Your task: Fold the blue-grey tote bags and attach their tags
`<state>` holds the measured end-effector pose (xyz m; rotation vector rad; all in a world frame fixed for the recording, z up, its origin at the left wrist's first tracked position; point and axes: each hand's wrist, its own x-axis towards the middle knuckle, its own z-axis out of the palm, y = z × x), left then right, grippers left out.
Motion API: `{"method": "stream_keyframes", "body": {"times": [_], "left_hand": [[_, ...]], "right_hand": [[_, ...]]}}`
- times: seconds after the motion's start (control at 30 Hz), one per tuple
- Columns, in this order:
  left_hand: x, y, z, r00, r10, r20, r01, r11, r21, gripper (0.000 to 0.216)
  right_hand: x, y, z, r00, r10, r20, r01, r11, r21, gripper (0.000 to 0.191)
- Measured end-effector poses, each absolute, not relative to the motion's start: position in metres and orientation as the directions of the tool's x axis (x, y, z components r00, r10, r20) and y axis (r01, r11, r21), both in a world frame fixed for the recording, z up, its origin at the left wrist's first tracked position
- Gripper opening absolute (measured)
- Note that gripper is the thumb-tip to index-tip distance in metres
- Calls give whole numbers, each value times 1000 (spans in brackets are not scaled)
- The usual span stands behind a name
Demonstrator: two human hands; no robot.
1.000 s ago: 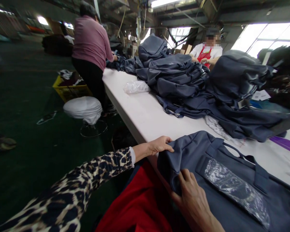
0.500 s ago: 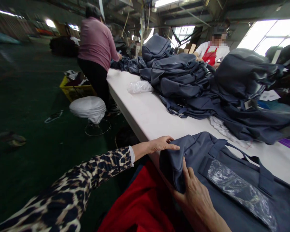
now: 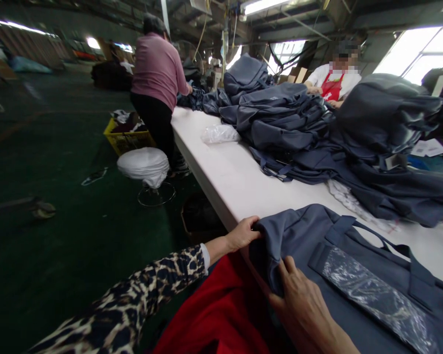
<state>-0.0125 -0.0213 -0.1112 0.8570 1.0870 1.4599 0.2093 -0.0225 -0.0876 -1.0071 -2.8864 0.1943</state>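
A dark blue-grey bag (image 3: 302, 228) lies at the near edge of the white table (image 3: 239, 182), its end hanging slightly over. Carry handles (image 3: 382, 241) and a plastic-covered strip (image 3: 372, 295) show on its upper face. My left hand (image 3: 243, 233) pinches the bag's far corner, thumb and fingers closed on the fabric. Lower on the same end, my right hand (image 3: 302, 295) grips the edge of the bag, with its fingertips partly tucked into a fold.
A heap of similar bags (image 3: 280, 118) covers the table's far side, beside a clear plastic bundle (image 3: 220, 133). One person (image 3: 157, 69) stands at the far left edge, another (image 3: 332, 83) behind the heap. A covered stool (image 3: 143, 164) and yellow crate (image 3: 127, 141) stand on the floor.
My left hand has gone from extended fingers at the bag's corner to a closed pinch on it. My right hand keeps its hold. The view has shifted slightly left.
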Motion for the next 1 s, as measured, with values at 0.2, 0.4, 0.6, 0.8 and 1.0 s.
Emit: {"method": "stream_keyframes", "body": {"times": [0.2, 0.4, 0.6, 0.8, 1.0], "left_hand": [[4, -26, -118, -349, 932, -102, -456, -74, 887, 33], [10, -19, -118, -427, 889, -165, -505, -83, 859, 37], [1, -21, -114, -431, 870, -238, -561, -51, 826, 38], [-3, -32, -102, -347, 932, -107, -373, -32, 927, 49], [-6, -11, -109, -397, 906, -145, -332, 5, 943, 39]], "right_hand": [[223, -14, -85, -674, 716, 184, 607, 678, -415, 87], [211, -9, -77, -815, 576, 65, 540, 796, -272, 78], [204, -13, -87, -839, 542, 55, 531, 836, -140, 79], [206, -16, -91, -827, 555, 87, 549, 832, -84, 74], [221, -21, -105, -798, 522, 300, 538, 842, -33, 73]]}}
